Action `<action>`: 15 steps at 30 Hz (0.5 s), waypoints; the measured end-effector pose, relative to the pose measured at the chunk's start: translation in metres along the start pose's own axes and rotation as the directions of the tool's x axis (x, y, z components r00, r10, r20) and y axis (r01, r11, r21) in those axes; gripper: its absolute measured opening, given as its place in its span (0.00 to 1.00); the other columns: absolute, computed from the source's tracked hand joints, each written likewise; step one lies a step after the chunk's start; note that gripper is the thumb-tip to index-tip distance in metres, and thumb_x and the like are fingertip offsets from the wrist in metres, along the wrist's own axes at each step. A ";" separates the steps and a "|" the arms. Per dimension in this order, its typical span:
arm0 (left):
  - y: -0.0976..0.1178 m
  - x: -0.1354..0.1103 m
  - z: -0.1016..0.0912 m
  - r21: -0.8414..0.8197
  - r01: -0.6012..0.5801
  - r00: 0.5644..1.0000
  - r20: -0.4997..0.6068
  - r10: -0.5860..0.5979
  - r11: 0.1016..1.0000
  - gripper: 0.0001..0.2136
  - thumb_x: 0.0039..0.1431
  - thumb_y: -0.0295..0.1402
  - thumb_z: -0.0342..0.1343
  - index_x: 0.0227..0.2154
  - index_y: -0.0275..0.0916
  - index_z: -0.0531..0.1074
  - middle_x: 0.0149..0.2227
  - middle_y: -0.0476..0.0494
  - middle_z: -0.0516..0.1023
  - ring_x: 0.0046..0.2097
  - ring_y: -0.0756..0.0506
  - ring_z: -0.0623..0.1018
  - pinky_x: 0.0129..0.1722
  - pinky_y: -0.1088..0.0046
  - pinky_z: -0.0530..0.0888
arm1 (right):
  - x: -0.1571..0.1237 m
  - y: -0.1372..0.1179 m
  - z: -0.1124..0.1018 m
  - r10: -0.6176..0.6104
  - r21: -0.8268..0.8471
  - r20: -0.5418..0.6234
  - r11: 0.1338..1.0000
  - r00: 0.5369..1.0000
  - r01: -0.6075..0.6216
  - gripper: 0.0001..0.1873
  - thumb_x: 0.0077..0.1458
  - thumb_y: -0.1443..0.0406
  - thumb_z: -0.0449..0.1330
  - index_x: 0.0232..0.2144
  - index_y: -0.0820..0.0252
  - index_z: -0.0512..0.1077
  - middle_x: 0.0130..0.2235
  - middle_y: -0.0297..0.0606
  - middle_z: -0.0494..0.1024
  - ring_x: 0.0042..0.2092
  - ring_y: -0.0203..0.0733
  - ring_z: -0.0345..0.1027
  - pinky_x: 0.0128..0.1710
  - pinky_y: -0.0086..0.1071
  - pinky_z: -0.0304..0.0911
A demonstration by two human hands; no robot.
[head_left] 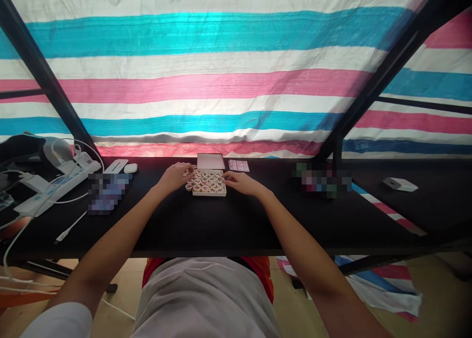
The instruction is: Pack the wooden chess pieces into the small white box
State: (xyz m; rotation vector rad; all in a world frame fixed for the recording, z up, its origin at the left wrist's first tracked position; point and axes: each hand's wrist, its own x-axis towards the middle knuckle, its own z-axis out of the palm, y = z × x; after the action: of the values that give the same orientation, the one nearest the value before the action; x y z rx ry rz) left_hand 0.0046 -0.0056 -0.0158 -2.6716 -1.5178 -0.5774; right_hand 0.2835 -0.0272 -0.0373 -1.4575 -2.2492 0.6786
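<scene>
A shallow white box [209, 194] lies in front of me on the black table, filled with rows of round wooden Chinese chess pieces [208, 181] marked in red and black. Several loose pieces [189, 186] sit against its left side. Over these loose pieces my left hand [177, 175] is bent, its fingers closed at a piece partly hidden beneath them. At the opposite side, my right hand [242, 182] has its thumb and fingers slightly apart, with the fingertips at the box's right rim. Behind the box stands its lid [211, 161], tilted up.
A pink-and-white paper card [239, 166] lies right of the lid. On the left are a power strip [61, 188], cables and a white earbud case [130, 168]. To the right sit blurred items [320, 179] and a white adapter [400, 184]. Striped sheeting [221, 87] hangs behind the table.
</scene>
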 end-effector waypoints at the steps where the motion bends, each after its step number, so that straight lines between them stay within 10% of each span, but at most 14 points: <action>1: 0.009 0.001 0.003 -0.050 -0.029 0.999 -0.033 0.027 0.998 0.11 0.60 0.40 0.48 0.36 0.41 0.72 0.37 0.45 0.77 0.42 0.44 0.73 0.42 0.70 0.68 | 0.000 0.000 0.000 0.000 -0.003 -0.002 1.000 1.000 0.000 0.17 0.59 0.57 0.53 0.47 0.56 0.69 0.39 0.38 0.78 0.38 0.40 0.69 0.40 0.31 0.62; 15: 0.008 0.009 0.035 0.038 -0.311 0.949 -0.045 0.313 0.950 0.13 0.64 0.34 0.46 0.43 0.43 0.76 0.41 0.43 0.75 0.49 0.43 0.71 0.51 0.65 0.65 | -0.003 -0.008 -0.003 0.016 -0.026 0.002 1.000 1.000 -0.016 0.16 0.59 0.58 0.53 0.47 0.56 0.70 0.39 0.38 0.78 0.39 0.40 0.70 0.41 0.31 0.62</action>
State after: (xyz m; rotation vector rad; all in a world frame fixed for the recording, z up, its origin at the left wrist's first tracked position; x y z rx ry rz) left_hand 0.0263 0.0039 -0.0444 -2.7671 -1.0481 -0.5902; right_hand 0.2801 -0.0318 -0.0304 -1.4895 -2.2581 0.6584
